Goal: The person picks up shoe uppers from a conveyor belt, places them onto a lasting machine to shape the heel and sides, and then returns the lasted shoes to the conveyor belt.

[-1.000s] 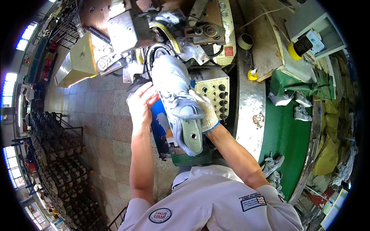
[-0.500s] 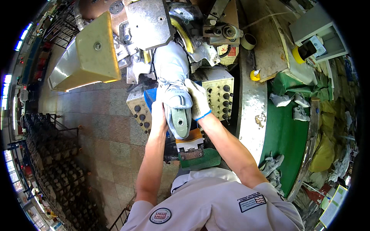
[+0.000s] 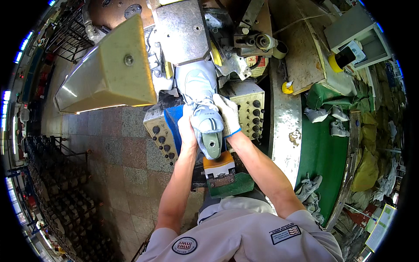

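Item: one pale blue shoe [image 3: 197, 85], laced, on a green last [image 3: 212, 148]; toe away from me, heel end nearest my body. Its toe runs in at the near edge of the machine's grey metal plate [image 3: 181, 32]; whether the two touch, I cannot tell.

Item: my left hand [image 3: 187, 130], bare, grasping the shoe's left flank; fingers partly hidden.

Item: my right hand [image 3: 227, 114], in a white knit glove with blue cuff trim, grasping the right flank.

Reason for hold, as I judge it: a grip from both sides keeps the shoe square to the plate and checks twisting, while the last stiffens it.

Position: shoe between my two hands, toe section reaching beyond them, heel end projecting back toward the orange pad [image 3: 218, 160].

Item: left control box [image 3: 158, 134] and right control box [image 3: 247, 98], knobbed, flanking the shoe, presumably for easy reach.

Item: green bench [image 3: 325, 159], to my right; grey shoes [image 3: 310, 188] along its left edge toward the near end, likely parked off the machine.
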### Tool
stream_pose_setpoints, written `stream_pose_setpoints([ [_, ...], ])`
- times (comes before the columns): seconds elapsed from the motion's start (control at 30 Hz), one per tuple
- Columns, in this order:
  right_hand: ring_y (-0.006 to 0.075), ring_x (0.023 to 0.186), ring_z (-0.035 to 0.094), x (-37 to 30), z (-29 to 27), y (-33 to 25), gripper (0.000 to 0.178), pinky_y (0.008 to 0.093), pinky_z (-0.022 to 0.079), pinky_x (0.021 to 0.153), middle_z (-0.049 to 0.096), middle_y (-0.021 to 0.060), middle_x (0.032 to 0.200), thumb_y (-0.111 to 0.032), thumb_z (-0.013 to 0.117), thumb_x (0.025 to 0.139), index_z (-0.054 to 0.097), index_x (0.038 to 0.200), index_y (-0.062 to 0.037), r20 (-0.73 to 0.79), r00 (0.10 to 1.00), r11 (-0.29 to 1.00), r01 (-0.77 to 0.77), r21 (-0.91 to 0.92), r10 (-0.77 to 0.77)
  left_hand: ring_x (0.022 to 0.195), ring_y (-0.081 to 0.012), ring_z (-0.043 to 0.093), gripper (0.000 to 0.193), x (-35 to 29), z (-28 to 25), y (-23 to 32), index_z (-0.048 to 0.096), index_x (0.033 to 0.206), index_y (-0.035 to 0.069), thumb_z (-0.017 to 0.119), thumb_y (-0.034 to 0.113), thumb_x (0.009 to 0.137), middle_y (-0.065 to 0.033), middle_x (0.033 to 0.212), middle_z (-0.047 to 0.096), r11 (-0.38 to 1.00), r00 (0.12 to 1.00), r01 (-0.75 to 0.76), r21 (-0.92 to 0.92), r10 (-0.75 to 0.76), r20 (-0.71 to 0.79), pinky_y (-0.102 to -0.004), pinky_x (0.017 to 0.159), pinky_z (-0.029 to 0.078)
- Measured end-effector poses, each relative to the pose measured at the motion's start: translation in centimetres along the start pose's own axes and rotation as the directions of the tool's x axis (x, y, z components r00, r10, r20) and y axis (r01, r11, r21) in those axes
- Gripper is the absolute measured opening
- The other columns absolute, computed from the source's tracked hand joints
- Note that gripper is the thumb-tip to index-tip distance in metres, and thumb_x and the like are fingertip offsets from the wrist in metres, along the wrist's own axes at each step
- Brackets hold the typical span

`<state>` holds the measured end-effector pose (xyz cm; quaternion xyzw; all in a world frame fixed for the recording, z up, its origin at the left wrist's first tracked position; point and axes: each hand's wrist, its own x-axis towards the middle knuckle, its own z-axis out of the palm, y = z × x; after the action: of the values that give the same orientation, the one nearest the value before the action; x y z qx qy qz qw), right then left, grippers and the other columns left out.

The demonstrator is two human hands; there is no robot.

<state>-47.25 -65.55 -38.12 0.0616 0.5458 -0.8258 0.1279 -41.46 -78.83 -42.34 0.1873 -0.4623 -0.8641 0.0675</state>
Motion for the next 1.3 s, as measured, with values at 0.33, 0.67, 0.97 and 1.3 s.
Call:
stream_pose_setpoints([
  [0.33, 0.0181, 0.099, 0.065, -2.7, -3.3, 0.9, 0.050, 0.0317, 0.054, 0.084, 0.068, 0.0109, 0.120, -0.032, 0.063, 0.099, 0.060, 0.133, 0.0049, -0.114, 0.993, 0.986, 0.018, -0.164, -0.037, 0.097, -0.0163, 0.063, 0.048, -3.9, -3.9, -0.9, 0.063, 0.124, -0.006, 0.055, 0.037, 0.105, -0.0117, 0.104, 0.070, 0.891, 0.960, -0.029, 0.454, 0.151, -0.234, -0.0317, 0.088, 0.050],
  [0.67, 0.0417, 0.110, 0.067, -13.5, -13.0, -3.5, 0.047, 0.0430, 0.063, 0.079, 0.058, 0.0299, 0.131, -0.018, 0.050, 0.105, 0.041, 0.140, 0.0115, -0.207, 0.976, 0.998, 0.054, -0.038, -0.061, 0.102, -0.0508, 0.063, 0.067, -11.5, -18.4, -27.3, 0.047, 0.135, -0.011, 0.068, 0.019, 0.080, -0.0341, 0.111, 0.066, 0.775, 0.808, 0.347, 0.528, 0.038, -0.588, -0.0487, 0.088, 0.050],
  [0.97, 0.0391, 0.109, 0.068, -16.8, -16.9, -5.9, 0.057, 0.0413, 0.061, 0.082, 0.060, 0.0286, 0.131, -0.016, 0.061, 0.099, 0.039, 0.142, 0.0124, -0.170, 0.985, 0.995, 0.027, -0.094, -0.043, 0.102, -0.0446, 0.067, 0.070, -13.7, -10.7, -16.3, 0.059, 0.126, -0.003, 0.085, 0.018, 0.065, -0.0278, 0.109, 0.070, 0.723, 0.838, 0.240, 0.648, 0.182, -0.514, -0.0457, 0.091, 0.052],
  [1.3, 0.0218, 0.114, 0.064, -22.1, -4.2, -9.2, 0.063, 0.0307, 0.050, 0.097, 0.064, 0.0185, 0.129, -0.021, 0.067, 0.095, 0.043, 0.144, 0.0093, 0.256, 0.965, 0.942, 0.034, -0.335, 0.056, 0.100, -0.0334, 0.069, 0.078, -25.9, -1.8, 9.6, 0.060, 0.128, 0.005, 0.092, 0.021, 0.059, -0.0191, 0.109, 0.071, 0.202, 0.867, 0.183, 0.962, 0.429, -0.255, -0.0429, 0.084, 0.054],
])
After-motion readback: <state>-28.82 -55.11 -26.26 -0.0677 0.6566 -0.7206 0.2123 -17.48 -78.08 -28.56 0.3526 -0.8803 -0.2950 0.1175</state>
